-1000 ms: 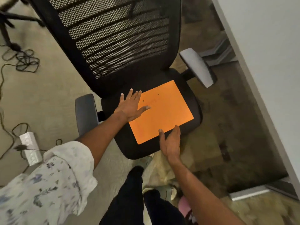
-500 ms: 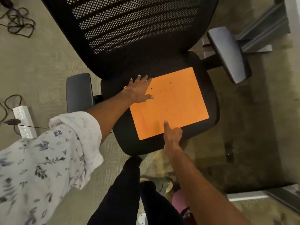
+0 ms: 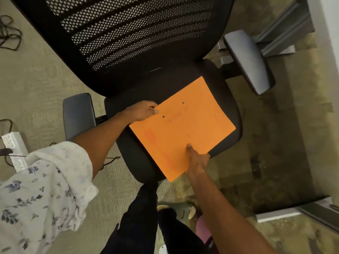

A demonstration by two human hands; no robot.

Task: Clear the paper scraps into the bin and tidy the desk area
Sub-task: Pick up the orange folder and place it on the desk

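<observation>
An orange paper folder (image 3: 185, 127) with two punched holes is held just above the seat of a black mesh office chair (image 3: 132, 39). My left hand (image 3: 142, 111) grips its far-left corner, thumb on top. My right hand (image 3: 197, 161) pinches its near edge, thumb pressed on the top face and fingers underneath. The folder is tilted, its near corner sticking out past the seat's front edge. No bin and no paper scraps are in view.
The chair has two grey armrests, one at the left (image 3: 78, 114) and one at the right (image 3: 249, 61). A white power strip (image 3: 13, 149) and black cables (image 3: 9, 33) lie on the carpet at left. A white desk edge (image 3: 330, 24) runs along the right. My legs stand below the seat.
Both hands went from resting flat on the folder to gripping it. The folder has lifted off the seat and turned, its near corner now past the seat's front.
</observation>
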